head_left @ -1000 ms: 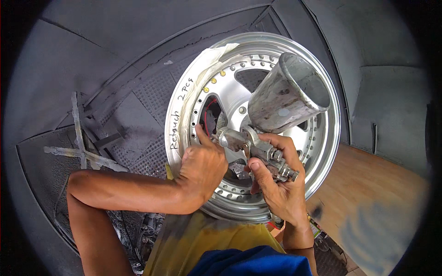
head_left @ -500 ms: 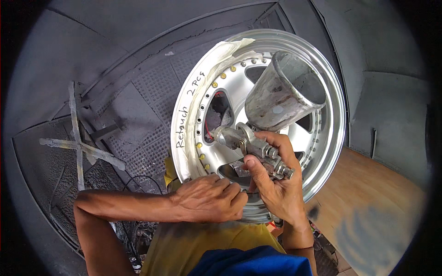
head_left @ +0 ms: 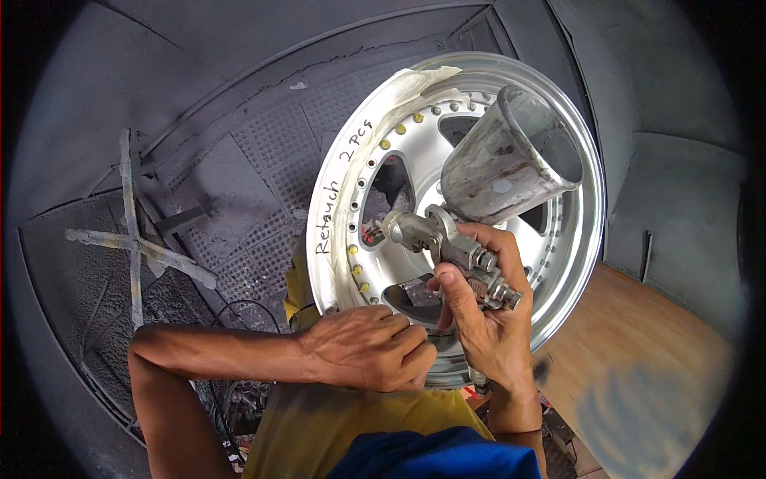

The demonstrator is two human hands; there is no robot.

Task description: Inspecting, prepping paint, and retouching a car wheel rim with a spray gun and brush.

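A silver car wheel [head_left: 419, 172] is tilted up in front of me. Masking paper [head_left: 335, 188] with handwriting on it covers the left part of its rim, and yellow-topped bolts ring the face. My right hand [head_left: 499, 319] grips a metal spray gun [head_left: 459, 251], thumb on the near side and fingers wrapped round the body. The gun's paint-stained cup [head_left: 507, 164] leans over the wheel's right half, and its nozzle points left. At the wheel's lower edge my left hand [head_left: 371, 347] is closed over the rim; its fingertips are hidden underneath.
A cross-shaped stand [head_left: 136, 243], crusted with paint, is at the left. Dark perforated floor plates [head_left: 263, 160] lie behind the wheel. Grey booth walls [head_left: 678, 191] rise at the right, above a wooden panel [head_left: 638, 335] with grey overspray. A thin hose [head_left: 251, 303] curves at lower left.
The wheel has shifted slightly to the right, with my left hand moving along with it. My right hand and the spray gun have also moved a little to the right.
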